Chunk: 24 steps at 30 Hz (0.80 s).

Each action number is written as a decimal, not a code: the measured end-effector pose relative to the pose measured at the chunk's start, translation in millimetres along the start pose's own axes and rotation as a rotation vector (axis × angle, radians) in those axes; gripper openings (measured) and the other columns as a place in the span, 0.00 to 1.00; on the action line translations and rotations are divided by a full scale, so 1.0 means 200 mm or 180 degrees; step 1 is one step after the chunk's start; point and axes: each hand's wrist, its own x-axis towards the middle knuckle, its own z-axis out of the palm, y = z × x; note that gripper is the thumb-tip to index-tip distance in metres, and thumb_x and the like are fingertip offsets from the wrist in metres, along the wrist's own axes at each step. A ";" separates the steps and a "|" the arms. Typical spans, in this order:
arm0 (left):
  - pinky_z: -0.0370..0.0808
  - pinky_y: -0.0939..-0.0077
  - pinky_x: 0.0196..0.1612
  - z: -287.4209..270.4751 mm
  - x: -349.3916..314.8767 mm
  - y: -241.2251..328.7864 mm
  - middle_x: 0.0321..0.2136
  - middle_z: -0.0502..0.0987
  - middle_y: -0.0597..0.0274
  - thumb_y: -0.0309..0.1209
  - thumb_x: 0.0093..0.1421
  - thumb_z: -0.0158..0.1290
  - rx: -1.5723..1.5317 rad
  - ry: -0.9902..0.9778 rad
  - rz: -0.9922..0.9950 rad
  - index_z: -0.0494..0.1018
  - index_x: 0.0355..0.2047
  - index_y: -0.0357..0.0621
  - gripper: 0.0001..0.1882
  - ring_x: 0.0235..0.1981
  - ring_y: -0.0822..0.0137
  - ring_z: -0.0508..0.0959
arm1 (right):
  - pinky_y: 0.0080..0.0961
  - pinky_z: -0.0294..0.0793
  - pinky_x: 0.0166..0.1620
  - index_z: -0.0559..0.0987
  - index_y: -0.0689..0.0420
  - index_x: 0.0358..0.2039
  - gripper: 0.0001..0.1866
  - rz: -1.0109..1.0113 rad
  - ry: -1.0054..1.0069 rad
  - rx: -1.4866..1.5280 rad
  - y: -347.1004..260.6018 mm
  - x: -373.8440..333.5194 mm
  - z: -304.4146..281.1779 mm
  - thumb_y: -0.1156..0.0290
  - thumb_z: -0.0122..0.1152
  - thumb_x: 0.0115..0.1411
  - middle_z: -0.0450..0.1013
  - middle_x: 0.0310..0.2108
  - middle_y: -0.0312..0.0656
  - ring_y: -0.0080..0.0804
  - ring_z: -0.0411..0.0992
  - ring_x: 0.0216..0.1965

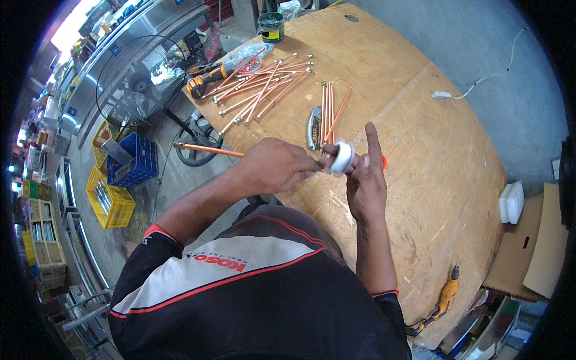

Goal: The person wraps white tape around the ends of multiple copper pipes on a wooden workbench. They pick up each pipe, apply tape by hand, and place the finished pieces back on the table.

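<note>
My left hand [276, 165] is closed around a copper tube [210, 149], whose end with a metal fitting sticks out to the left past the table edge. The tube's other end points toward my right hand [367, 189] and is hidden by the fingers. A roll of white tape [343, 157], slightly blurred, is held between the fingers and thumb of that hand, one finger stretched upward. Just beyond the hands lie several thin copper tubes [327, 114] side by side, with a grey utility knife [314, 128] beside them. A red-orange round piece [384, 162] shows partly behind my right hand.
Many copper tubes with fittings [264, 90] lie in a loose pile at the far left, near a cordless drill [205, 81] and a dark tub [272, 27]. Another power tool [444, 298] rests at the near right. A standing fan [141, 78] and crates [132, 157] stand left of the table.
</note>
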 end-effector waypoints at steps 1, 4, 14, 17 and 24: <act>0.76 0.56 0.38 0.00 0.00 0.01 0.30 0.79 0.57 0.37 0.60 0.51 -0.0030 0.0034 0.0056 0.79 0.43 0.53 0.13 0.35 0.53 0.80 | 0.39 0.74 0.52 0.37 0.56 0.72 0.46 -0.0013 0.0050 -0.0082 0.01 0.02 0.01 0.44 0.46 0.68 0.75 0.48 0.59 0.44 0.78 0.45; 0.76 0.58 0.36 0.00 -0.01 0.01 0.29 0.79 0.57 0.36 0.60 0.53 -0.0153 0.0202 0.0134 0.80 0.43 0.53 0.13 0.32 0.54 0.80 | 0.39 0.72 0.54 0.38 0.57 0.72 0.45 0.0064 0.0051 -0.0176 0.03 0.05 0.01 0.45 0.46 0.68 0.75 0.47 0.59 0.46 0.77 0.47; 0.76 0.60 0.35 0.00 0.01 -0.08 0.29 0.80 0.57 0.37 0.59 0.55 -0.0476 0.0727 -0.0038 0.81 0.42 0.52 0.12 0.32 0.54 0.80 | 0.33 0.73 0.51 0.39 0.61 0.72 0.49 0.0284 -0.0452 -0.0133 0.11 -0.07 0.04 0.40 0.46 0.67 0.74 0.46 0.54 0.39 0.77 0.42; 0.76 0.61 0.35 0.01 0.01 -0.08 0.29 0.80 0.56 0.36 0.59 0.55 -0.0366 0.0737 -0.0062 0.82 0.42 0.51 0.12 0.32 0.54 0.81 | 0.34 0.73 0.49 0.38 0.59 0.72 0.50 0.0264 -0.0438 -0.0155 0.02 -0.09 0.04 0.40 0.48 0.66 0.76 0.44 0.55 0.40 0.78 0.41; 0.76 0.56 0.37 0.01 0.03 -0.02 0.29 0.78 0.57 0.37 0.61 0.51 0.0186 0.0015 -0.0161 0.78 0.37 0.48 0.11 0.33 0.52 0.80 | 0.37 0.75 0.49 0.37 0.59 0.72 0.47 0.0059 -0.0349 -0.0023 -0.04 -0.03 0.01 0.43 0.46 0.68 0.76 0.43 0.61 0.43 0.79 0.39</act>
